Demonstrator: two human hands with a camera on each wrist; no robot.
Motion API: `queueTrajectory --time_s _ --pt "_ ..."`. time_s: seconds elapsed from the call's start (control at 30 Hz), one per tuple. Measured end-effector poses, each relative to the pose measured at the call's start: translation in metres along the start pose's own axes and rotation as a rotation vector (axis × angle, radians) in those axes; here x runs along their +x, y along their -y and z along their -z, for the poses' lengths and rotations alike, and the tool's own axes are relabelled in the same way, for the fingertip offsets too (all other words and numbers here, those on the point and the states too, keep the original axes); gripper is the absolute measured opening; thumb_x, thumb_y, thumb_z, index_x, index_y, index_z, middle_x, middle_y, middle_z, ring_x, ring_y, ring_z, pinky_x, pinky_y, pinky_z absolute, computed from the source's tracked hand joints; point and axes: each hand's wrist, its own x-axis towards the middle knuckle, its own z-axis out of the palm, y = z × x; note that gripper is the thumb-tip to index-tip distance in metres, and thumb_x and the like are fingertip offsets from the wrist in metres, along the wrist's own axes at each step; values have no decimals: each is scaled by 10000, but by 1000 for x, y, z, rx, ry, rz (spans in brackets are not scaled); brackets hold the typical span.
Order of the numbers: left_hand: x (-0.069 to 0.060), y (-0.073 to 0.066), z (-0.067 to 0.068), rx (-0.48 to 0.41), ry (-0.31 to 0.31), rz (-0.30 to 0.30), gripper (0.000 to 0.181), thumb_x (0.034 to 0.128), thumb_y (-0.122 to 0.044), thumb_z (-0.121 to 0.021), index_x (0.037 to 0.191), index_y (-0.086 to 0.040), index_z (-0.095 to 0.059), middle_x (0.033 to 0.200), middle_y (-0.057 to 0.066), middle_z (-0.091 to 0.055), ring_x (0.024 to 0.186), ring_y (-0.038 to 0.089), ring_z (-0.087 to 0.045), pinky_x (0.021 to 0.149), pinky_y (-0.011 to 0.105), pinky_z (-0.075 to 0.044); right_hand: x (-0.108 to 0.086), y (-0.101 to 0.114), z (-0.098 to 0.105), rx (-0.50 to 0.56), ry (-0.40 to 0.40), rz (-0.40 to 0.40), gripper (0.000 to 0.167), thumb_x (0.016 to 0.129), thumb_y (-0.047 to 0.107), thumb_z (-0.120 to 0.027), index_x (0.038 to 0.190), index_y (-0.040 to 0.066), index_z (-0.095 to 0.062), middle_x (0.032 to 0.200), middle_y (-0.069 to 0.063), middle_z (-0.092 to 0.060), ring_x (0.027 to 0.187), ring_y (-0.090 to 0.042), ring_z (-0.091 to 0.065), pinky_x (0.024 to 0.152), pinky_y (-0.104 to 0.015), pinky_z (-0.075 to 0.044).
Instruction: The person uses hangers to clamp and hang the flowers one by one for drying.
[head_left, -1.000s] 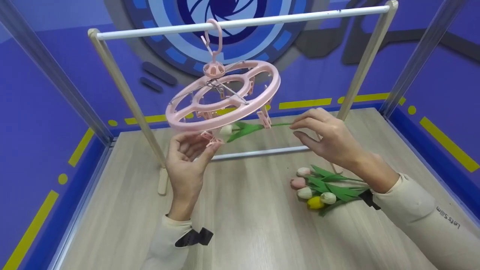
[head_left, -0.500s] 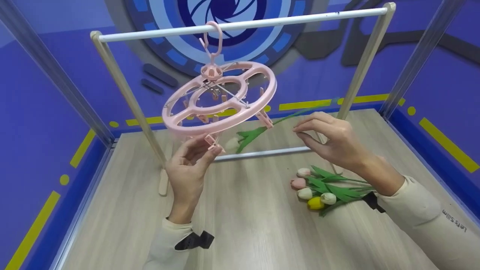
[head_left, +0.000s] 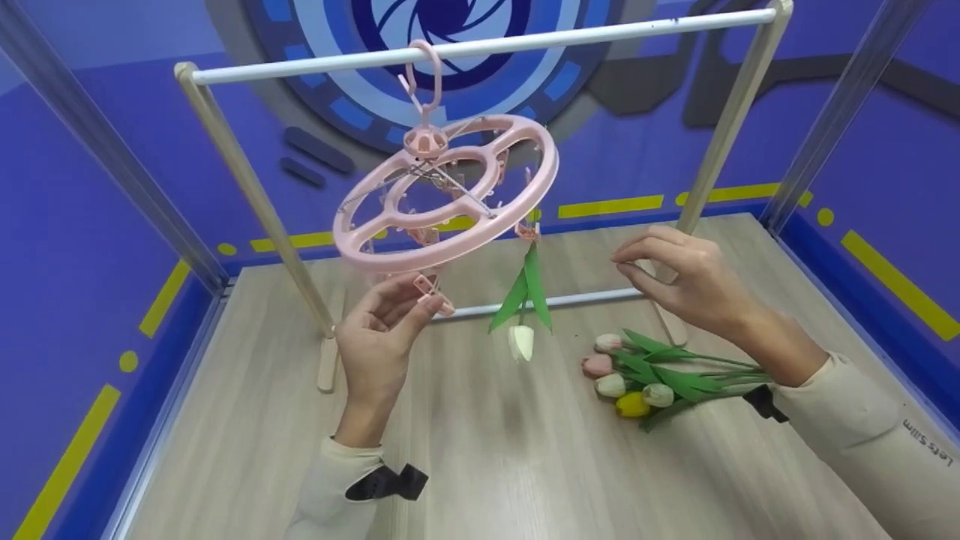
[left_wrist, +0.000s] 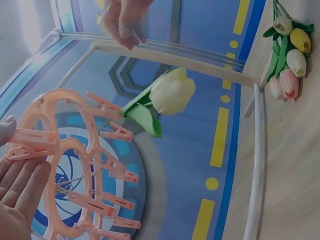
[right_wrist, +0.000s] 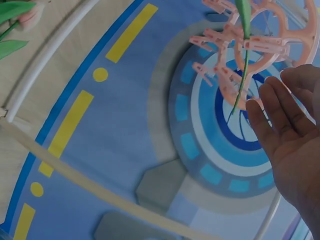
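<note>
A pink round clip hanger [head_left: 446,259] hangs tilted by its hook from a white rail. My left hand [head_left: 375,337] pinches one of its clothespins [head_left: 433,294] between thumb and fingers at the near rim. From another clothespin [head_left: 528,231] at the right side of the ring, a white artificial tulip [head_left: 521,343] hangs head down, its green leaves spread. My right hand [head_left: 694,281] is in the air right of that tulip, apart from it, with nothing in its loosely bent fingers. In the left wrist view the tulip [left_wrist: 172,92] shows beside the row of clothespins.
Several artificial tulips [head_left: 634,386], white, pink and yellow, lie bunched on the table under my right forearm. The rack's wooden posts [head_left: 731,127] stand at both sides, with a low white crossbar [head_left: 589,298] behind. Blue printed walls enclose the table.
The tulip has swung from nearly level to hanging straight down from its clothespin. My right hand let go of its stem and drew back right. My left hand kept its pinch.
</note>
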Motion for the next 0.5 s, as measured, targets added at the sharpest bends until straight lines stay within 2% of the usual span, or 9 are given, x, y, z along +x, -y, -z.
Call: queueTrajectory --time_s 0.07,0.13,0.5 --pt "0 1 0 2 -2 2 320 905 3 -838 1196 52 -715 1105 148 -774 994 264 -768 888 370 -627 -3 -4 3 -14 5 -16 282 828 -141 -820 1033 47 -773 1010 -71 -762 926 -230 -716 911 -107 -505" --pt "1 1 0 6 -6 1 310 905 7 -836 1187 53 -716 1095 144 -775 992 265 -768 889 374 -627 -7 -7 5 -31 11 -35 339 793 -178 -828 1033 55 -772 1006 -63 -759 918 -217 -719 908 -102 -501" --pt "1 4 0 35 0 -10 262 929 7 -811 1168 54 -713 1072 122 -777 985 255 -766 897 357 -623 -36 -29 18 -107 52 -146 300 829 -142 -829 1064 38 -777 998 -59 -744 888 -195 -724 874 -89 -509"
